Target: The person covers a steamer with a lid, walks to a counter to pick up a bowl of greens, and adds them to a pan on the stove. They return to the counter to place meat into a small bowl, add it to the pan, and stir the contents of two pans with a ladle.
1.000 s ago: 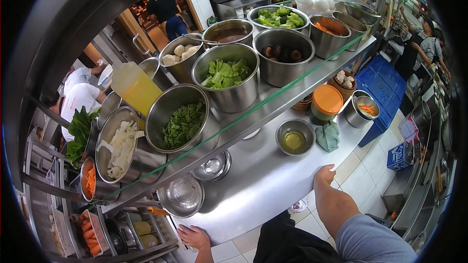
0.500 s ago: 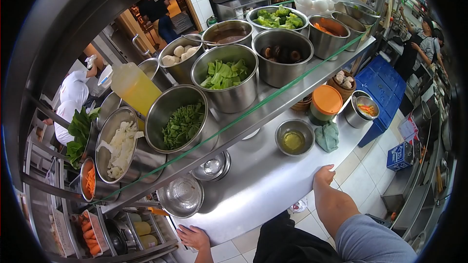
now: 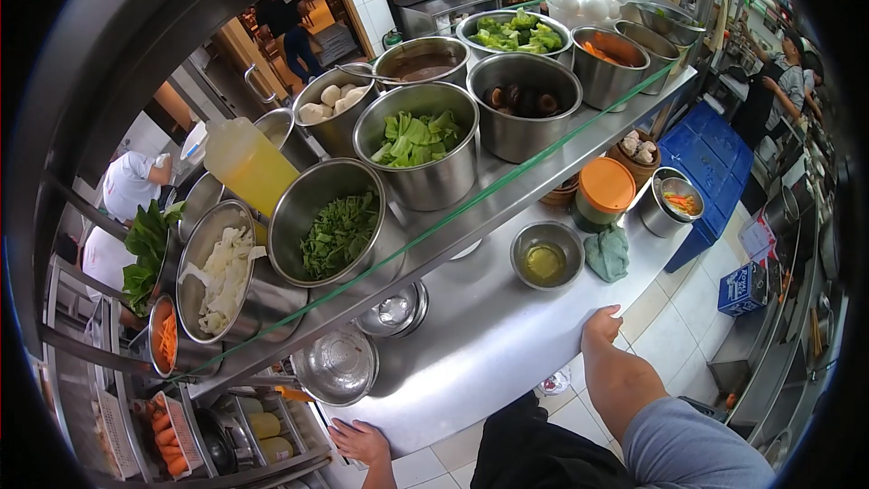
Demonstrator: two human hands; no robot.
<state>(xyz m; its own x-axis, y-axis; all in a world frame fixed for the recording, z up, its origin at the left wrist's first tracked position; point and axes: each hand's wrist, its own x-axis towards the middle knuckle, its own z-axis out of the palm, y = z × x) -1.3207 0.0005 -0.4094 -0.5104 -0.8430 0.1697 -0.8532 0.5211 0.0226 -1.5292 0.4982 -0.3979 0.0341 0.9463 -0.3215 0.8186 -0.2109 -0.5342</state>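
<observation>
My left hand (image 3: 359,441) rests at the near left corner of the steel worktop (image 3: 471,362), fingers spread and holding nothing. At the worktop's right edge is my right hand (image 3: 600,325), its visible fingers stretched out and nothing in it. Nearest my left hand is a shallow steel bowl (image 3: 336,364), with stacked steel bowls (image 3: 396,310) behind it. Beyond my right hand stand a metal bowl of yellowish liquid (image 3: 546,256), a crumpled green cloth (image 3: 607,254) and a container with an orange lid (image 3: 606,186).
Over the worktop runs a shelf with a glass edge (image 3: 471,190), crowded with steel pots of cut greens (image 3: 339,231), mushrooms (image 3: 520,101) and broccoli (image 3: 518,34). A blue bin (image 3: 706,163) stands right of the worktop. Carrots (image 3: 167,439) fill a basket lower left. Other people work in the background.
Both my hands stay where they were. In the background, the people in white at the left and the person in the doorway have shifted position.
</observation>
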